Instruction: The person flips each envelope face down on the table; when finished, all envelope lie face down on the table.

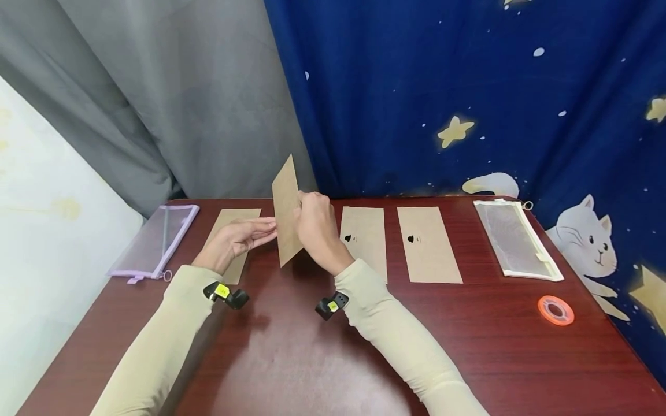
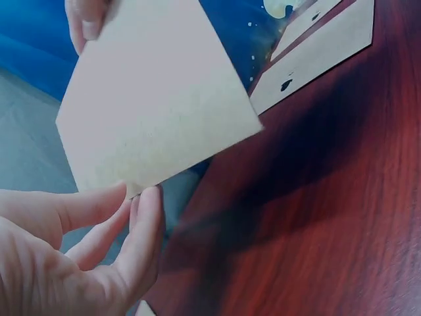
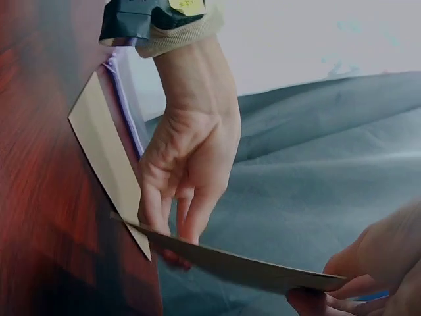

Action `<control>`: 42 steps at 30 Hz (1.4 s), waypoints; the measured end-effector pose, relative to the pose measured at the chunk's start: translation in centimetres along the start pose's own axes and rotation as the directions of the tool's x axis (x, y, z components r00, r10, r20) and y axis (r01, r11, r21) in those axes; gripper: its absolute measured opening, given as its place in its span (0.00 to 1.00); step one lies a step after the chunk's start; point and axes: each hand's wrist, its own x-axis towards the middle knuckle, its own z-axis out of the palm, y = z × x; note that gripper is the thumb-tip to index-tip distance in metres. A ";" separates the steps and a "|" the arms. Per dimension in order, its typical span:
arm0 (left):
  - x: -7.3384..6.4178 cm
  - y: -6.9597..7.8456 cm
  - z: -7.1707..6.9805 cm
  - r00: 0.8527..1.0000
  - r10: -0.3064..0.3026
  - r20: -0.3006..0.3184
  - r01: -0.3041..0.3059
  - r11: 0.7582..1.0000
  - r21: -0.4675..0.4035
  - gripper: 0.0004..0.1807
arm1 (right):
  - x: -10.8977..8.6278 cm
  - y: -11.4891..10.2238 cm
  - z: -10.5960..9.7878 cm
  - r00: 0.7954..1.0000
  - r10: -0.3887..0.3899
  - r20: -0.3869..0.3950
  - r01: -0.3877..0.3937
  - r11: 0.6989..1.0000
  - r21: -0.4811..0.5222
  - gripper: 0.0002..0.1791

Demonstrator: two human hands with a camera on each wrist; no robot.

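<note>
A plain brown kraft-paper card (image 1: 285, 211) stands on edge above the table, between both hands. My right hand (image 1: 318, 228) grips its right-hand edge, fingers curled; the right wrist view shows thumb and fingers (image 3: 368, 263) on either side of it. At the opposite edge, my left hand (image 1: 234, 238) pinches the card between thumb and fingertips, as the left wrist view shows (image 2: 85, 243). Under the left hand lies another kraft card (image 1: 236, 267), partly hidden. To the right lie two kraft cards (image 1: 364, 254) (image 1: 432, 254), each with a small black hat print.
A purple-edged mesh zip pouch (image 1: 156, 240) lies at the table's left edge. A white-edged mesh zip pouch (image 1: 515, 240) is at the right, with an orange ring-shaped roll (image 1: 555, 310) in front of it. Grey and blue curtains (image 1: 364, 86) hang behind the dark red table (image 1: 291, 358).
</note>
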 end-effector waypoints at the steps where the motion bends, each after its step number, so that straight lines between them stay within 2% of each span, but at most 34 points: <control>1: -0.2 0.1 0.0 1.000 0.014 -0.016 -0.014 1.000 0.006 0.22 | 0.0 0.3 -0.1 1.000 0.014 0.009 -0.015 1.000 0.026 0.13; 3: -0.6 0.3 0.0 0.998 0.048 -0.049 -0.047 0.999 0.024 0.23 | 0.1 0.9 -0.1 0.999 0.040 0.014 -0.041 0.996 0.085 0.14; 6: -1.0 0.6 0.1 0.990 0.109 -0.092 -0.102 0.991 0.083 0.23 | 0.1 2.0 0.2 0.996 0.087 -0.029 -0.080 0.978 0.192 0.14; 10: -1.4 0.8 0.3 0.975 0.166 -0.148 -0.141 0.976 0.168 0.17 | 0.2 3.6 1.0 0.981 0.176 -0.085 -0.145 0.946 0.291 0.06; 14: -1.5 0.6 0.4 0.954 0.216 -0.208 -0.164 0.956 0.242 0.09 | 0.0 4.8 1.8 0.963 0.265 -0.041 -0.239 0.918 0.316 0.06; 18: -1.5 0.0 0.4 0.932 0.283 -0.226 -0.194 0.917 0.349 0.18 | -0.3 5.3 2.4 0.954 0.298 0.016 -0.286 0.898 0.334 0.08; 20: -1.5 -0.3 0.3 0.926 0.297 -0.234 -0.193 0.904 0.381 0.23 | -0.5 5.5 2.8 0.951 0.306 0.033 -0.299 0.893 0.337 0.08; 25: -1.3 -1.2 0.3 0.911 0.322 -0.256 -0.181 0.872 0.454 0.22 | -0.8 6.0 3.7 0.943 0.328 0.051 -0.327 0.890 0.317 0.05; 28: -1.1 -1.7 0.3 0.895 0.357 -0.268 -0.167 0.824 0.542 0.19 | -1.0 6.4 4.3 0.941 0.332 0.062 -0.336 0.900 0.277 0.06; 30: -0.9 -2.1 0.4 0.885 0.382 -0.265 -0.156 0.781 0.605 0.16 | -1.1 6.7 4.7 0.941 0.330 0.076 -0.338 0.909 0.244 0.08; 34: -0.5 -3.0 0.4 0.870 0.424 -0.250 -0.128 0.686 0.716 0.13 | -1.5 7.2 5.6 0.935 0.329 0.128 -0.349 0.917 0.194 0.23; 36: -0.3 -3.4 0.4 0.862 0.442 -0.250 -0.107 0.640 0.761 0.11 | -1.6 7.3 5.9 0.931 0.326 0.163 -0.353 0.918 0.182 0.28; 42: 0.1 -3.8 0.3 0.839 0.501 -0.210 -0.087 0.506 0.858 0.09 | -1.2 7.0 6.6 0.936 0.307 0.172 -0.324 0.942 0.086 0.29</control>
